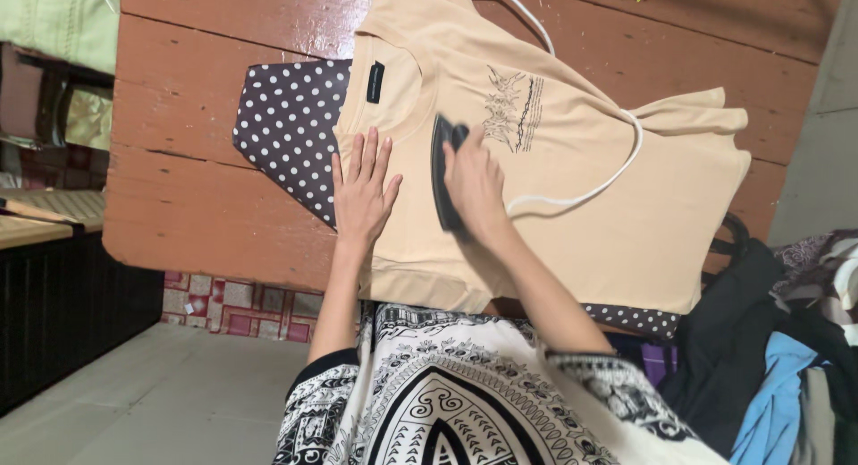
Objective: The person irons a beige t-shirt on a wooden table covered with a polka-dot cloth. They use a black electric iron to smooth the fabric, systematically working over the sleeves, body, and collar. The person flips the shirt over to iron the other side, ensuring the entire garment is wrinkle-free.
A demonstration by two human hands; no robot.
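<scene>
**Pressing a beige T-shirt: hand placement and stroke control**

The beige T-shirt (572, 170) lies spread front-up on a polka-dot cloth (286, 125), which covers part of a worn red-brown wooden table (197, 206). A dark iron (444, 165) stands on the chest area, just beside the printed motif (514, 112). The right hand (476, 183) is closed around the iron's handle. The left hand (362, 192) lies open and flat, fingers spread, on the fabric below the collar, touching the shirt and near the iron.

Judgement on method: the flat hand should hold the cloth taut ahead of the soleplate while staying apart from it. Strokes are best kept off the print, which may suffer under direct heat. The white cord (617, 161) loops across the shirt; it should be kept out of the iron's path. The lower hem hangs near the table edge and may drag the fabric.

A heap of clothes (786, 340) sits to the right.
</scene>
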